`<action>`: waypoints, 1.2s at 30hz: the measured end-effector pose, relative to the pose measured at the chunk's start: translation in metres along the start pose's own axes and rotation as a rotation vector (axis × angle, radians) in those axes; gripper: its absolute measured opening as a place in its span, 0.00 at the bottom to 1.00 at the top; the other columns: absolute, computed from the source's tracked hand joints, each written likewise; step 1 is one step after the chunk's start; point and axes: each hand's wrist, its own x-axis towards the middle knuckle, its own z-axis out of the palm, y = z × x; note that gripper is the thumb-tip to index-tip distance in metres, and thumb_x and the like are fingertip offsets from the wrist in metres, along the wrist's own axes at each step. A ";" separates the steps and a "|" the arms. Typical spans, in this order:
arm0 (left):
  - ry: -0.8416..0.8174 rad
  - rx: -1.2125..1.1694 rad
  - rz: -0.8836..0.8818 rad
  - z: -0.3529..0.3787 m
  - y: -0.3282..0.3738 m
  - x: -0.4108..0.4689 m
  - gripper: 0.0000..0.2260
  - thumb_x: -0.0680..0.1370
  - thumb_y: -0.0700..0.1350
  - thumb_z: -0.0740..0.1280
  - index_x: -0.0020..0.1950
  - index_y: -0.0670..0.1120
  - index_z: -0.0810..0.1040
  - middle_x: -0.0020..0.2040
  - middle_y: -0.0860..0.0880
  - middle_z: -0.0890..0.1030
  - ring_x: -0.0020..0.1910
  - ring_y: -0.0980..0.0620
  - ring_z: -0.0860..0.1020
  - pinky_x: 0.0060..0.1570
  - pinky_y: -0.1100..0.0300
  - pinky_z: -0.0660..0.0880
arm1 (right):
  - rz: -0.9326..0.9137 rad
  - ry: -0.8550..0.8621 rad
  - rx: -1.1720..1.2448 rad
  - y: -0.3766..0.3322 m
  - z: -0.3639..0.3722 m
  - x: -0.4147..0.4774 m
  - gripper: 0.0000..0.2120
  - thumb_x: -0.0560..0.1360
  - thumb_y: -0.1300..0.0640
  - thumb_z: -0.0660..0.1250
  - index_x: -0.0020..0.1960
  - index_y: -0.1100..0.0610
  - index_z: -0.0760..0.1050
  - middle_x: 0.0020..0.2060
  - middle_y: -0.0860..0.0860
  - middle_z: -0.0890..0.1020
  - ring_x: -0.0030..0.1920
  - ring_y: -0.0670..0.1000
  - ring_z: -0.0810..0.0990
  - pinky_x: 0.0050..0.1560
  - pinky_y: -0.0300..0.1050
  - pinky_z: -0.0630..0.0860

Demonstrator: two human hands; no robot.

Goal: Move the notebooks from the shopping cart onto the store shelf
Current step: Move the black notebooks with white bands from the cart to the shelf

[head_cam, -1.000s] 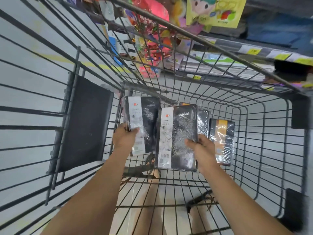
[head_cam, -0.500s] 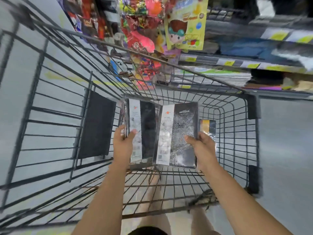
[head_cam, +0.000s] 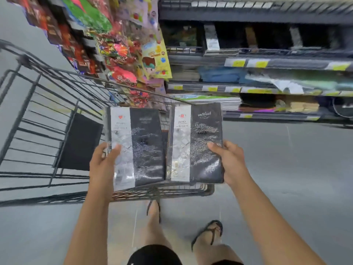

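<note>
I hold two black notebooks wrapped in shiny plastic, each with a white band down its left side. My left hand (head_cam: 104, 165) grips the lower left edge of one notebook (head_cam: 140, 144). My right hand (head_cam: 228, 161) grips the lower right of the other notebook (head_cam: 200, 142). Both notebooks are upright, side by side, above the near rim of the wire shopping cart (head_cam: 47, 115). The store shelf (head_cam: 267, 63) stands ahead on the right, with dark notebooks upright on an upper level.
A black panel (head_cam: 80, 140) hangs on the cart's inner side. Colourful packets (head_cam: 118, 46) hang at the shelf's left end. Lower shelf levels hold stacked paper goods and yellow price tags. Grey floor lies to the right; my sandalled feet (head_cam: 208, 234) stand below.
Both hands have lifted the notebooks up out of the cart and shifted them right. The view has swung up toward the shelf, and the notebooks left in the cart are out of sight.
</note>
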 end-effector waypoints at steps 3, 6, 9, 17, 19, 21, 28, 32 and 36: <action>-0.032 -0.049 0.022 0.034 0.005 -0.038 0.07 0.76 0.50 0.69 0.53 0.56 0.79 0.57 0.47 0.82 0.56 0.42 0.80 0.55 0.41 0.76 | -0.022 0.007 0.041 -0.019 -0.053 -0.008 0.05 0.70 0.66 0.72 0.41 0.59 0.78 0.38 0.56 0.84 0.41 0.56 0.83 0.52 0.55 0.80; -0.058 -0.065 0.034 0.071 0.008 -0.068 0.13 0.76 0.49 0.69 0.61 0.53 0.78 0.57 0.50 0.82 0.58 0.47 0.80 0.54 0.48 0.77 | -0.056 0.018 0.070 -0.037 -0.103 -0.010 0.05 0.71 0.66 0.72 0.40 0.58 0.77 0.35 0.53 0.84 0.34 0.50 0.84 0.40 0.45 0.82; -0.094 -0.079 0.024 0.100 0.008 -0.084 0.23 0.68 0.56 0.74 0.61 0.54 0.77 0.62 0.48 0.80 0.62 0.44 0.78 0.59 0.41 0.74 | -0.055 0.043 0.078 -0.049 -0.140 -0.006 0.05 0.70 0.64 0.73 0.41 0.58 0.78 0.39 0.54 0.85 0.44 0.56 0.85 0.50 0.52 0.81; -0.190 -0.098 -0.006 0.177 0.014 -0.070 0.36 0.60 0.64 0.78 0.66 0.57 0.74 0.67 0.47 0.76 0.65 0.41 0.75 0.60 0.33 0.69 | -0.033 0.070 0.099 -0.079 -0.191 0.056 0.04 0.69 0.64 0.74 0.43 0.58 0.81 0.40 0.55 0.86 0.48 0.60 0.84 0.56 0.61 0.78; -0.203 -0.105 -0.001 0.197 0.020 -0.064 0.23 0.69 0.57 0.75 0.62 0.56 0.77 0.62 0.49 0.80 0.60 0.44 0.78 0.57 0.38 0.73 | -0.034 0.067 0.100 -0.087 -0.197 0.082 0.05 0.69 0.64 0.73 0.44 0.58 0.82 0.40 0.55 0.87 0.46 0.59 0.85 0.55 0.59 0.79; -0.209 -0.111 -0.001 0.215 0.020 -0.051 0.11 0.76 0.49 0.70 0.57 0.55 0.79 0.55 0.49 0.84 0.50 0.48 0.82 0.48 0.48 0.79 | -0.025 0.050 0.110 -0.099 -0.198 0.110 0.05 0.70 0.65 0.73 0.45 0.58 0.82 0.41 0.55 0.86 0.42 0.57 0.85 0.52 0.56 0.81; -0.160 -0.111 -0.028 0.265 0.029 0.002 0.12 0.75 0.49 0.70 0.58 0.56 0.78 0.53 0.55 0.82 0.52 0.56 0.80 0.43 0.59 0.73 | 0.045 -0.044 0.073 -0.157 -0.163 0.225 0.06 0.70 0.64 0.73 0.47 0.60 0.81 0.45 0.59 0.85 0.41 0.58 0.84 0.46 0.54 0.82; -0.127 -0.100 -0.111 0.299 0.073 -0.001 0.06 0.79 0.42 0.65 0.49 0.55 0.74 0.31 0.64 0.81 0.26 0.70 0.77 0.24 0.69 0.72 | 0.092 -0.119 0.070 -0.191 -0.130 0.277 0.02 0.71 0.65 0.71 0.42 0.60 0.80 0.35 0.54 0.85 0.31 0.51 0.85 0.31 0.45 0.81; -0.049 -0.146 -0.118 0.312 0.065 0.040 0.09 0.79 0.43 0.65 0.58 0.47 0.77 0.40 0.56 0.86 0.31 0.63 0.82 0.23 0.68 0.74 | 0.111 -0.189 0.029 -0.215 -0.100 0.320 0.04 0.72 0.64 0.71 0.47 0.60 0.80 0.42 0.56 0.85 0.36 0.52 0.85 0.34 0.46 0.82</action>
